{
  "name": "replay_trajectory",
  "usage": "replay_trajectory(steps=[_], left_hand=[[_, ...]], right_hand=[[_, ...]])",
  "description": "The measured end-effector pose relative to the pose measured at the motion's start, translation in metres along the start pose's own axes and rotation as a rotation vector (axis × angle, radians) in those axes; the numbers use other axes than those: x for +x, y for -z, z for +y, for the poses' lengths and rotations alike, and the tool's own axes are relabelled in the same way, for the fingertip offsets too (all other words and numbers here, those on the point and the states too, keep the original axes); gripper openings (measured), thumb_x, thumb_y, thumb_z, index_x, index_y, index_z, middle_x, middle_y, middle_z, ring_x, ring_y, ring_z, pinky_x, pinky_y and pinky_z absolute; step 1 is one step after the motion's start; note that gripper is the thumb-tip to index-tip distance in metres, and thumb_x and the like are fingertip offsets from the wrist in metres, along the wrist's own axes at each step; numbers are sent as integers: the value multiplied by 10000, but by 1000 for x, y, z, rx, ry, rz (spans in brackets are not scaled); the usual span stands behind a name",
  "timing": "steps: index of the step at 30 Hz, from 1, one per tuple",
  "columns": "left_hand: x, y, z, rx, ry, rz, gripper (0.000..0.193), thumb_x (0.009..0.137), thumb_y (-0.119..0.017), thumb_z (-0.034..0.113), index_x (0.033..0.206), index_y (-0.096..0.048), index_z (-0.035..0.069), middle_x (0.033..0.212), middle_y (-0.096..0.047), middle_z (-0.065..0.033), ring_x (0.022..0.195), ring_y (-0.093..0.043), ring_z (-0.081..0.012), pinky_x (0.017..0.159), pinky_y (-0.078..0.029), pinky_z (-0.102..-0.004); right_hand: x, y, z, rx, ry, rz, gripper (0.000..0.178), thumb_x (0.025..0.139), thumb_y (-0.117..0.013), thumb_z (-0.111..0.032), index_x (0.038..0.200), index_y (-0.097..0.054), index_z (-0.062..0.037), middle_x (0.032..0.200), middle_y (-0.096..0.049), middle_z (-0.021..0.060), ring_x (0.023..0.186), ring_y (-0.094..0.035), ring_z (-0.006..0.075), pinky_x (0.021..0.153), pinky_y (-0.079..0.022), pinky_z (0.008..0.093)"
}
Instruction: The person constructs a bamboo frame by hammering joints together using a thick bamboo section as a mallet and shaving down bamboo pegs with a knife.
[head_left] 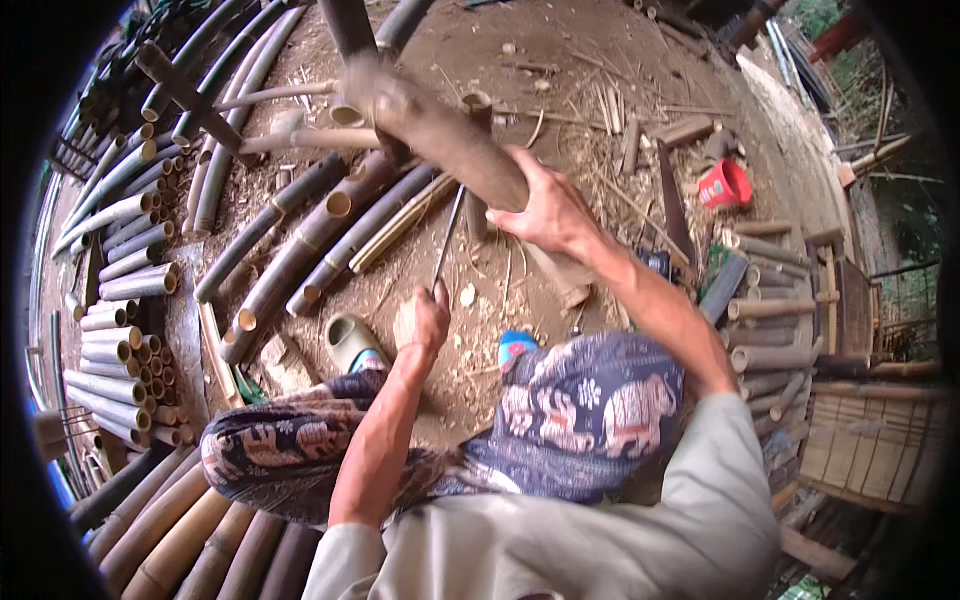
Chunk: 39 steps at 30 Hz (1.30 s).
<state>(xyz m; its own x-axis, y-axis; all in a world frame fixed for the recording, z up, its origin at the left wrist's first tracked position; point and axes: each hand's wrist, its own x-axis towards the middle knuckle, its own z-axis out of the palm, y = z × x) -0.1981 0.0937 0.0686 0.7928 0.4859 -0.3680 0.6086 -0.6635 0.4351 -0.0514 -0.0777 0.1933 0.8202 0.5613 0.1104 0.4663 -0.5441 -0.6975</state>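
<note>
My right hand is closed round the near end of a thick brown bamboo pole. The pole slants up and away to the left, and its far end is smeared by motion. Beneath it stands a rack of bamboo posts and rails. My left hand is closed in a fist round a long, narrow tool like a knife. The tool points away from me, its tip close below the pole, and its handle is mostly hidden by my fingers. Wood chips lie on the ground beside it.
Cut bamboo poles lie to the left of my hands, with stacked bamboo lengths farther left. More bamboo pieces are piled at the right, near a red bucket. I sit on bamboo poles. A clog shows below.
</note>
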Motion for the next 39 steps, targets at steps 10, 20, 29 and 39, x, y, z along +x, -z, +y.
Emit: replay_trajectory(steps=[10, 20, 29, 39], left_hand=[[6, -26, -20, -10, -1, 19, 588, 926, -421, 526, 928, -670, -7, 873, -634, -323, 888, -626, -471, 824, -486, -528], [-2, -22, -12, 57, 24, -77, 578, 945, -399, 499, 957, -659, -17, 932, -635, -322, 926, -617, -471, 840, -473, -530], [-2, -26, -9, -39, 14, -30, 665, 947, -379, 553, 876, -629, -59, 835, -634, -331, 848, -639, -467, 757, -504, -519], [-6, -68, 59, -481, -191, -450, 755, 927, -376, 632, 1072, -558, -86, 881, -651, -267, 871, -648, -361, 780, -496, -467]], right_hand=[[-1, -47, 66, -259, 0, -125, 890, 684, -756, -244, 1406, -285, -24, 1090, -577, 326, 866, -667, 371, 700, -603, 439], [-29, -78, 100, -335, -44, -139, 847, 682, -773, -270, 1380, -328, -88, 1098, -580, 266, 826, -648, 378, 701, -594, 454], [-108, -95, 142, 124, -267, 398, 840, 754, -758, -314, 1397, -300, -29, 1200, -541, 286, 879, -669, 347, 708, -586, 457], [-165, -121, 191, 385, -440, 96, 498, 866, -663, -347, 1206, -482, -32, 1015, -563, 158, 962, -559, 259, 802, -458, 466]])
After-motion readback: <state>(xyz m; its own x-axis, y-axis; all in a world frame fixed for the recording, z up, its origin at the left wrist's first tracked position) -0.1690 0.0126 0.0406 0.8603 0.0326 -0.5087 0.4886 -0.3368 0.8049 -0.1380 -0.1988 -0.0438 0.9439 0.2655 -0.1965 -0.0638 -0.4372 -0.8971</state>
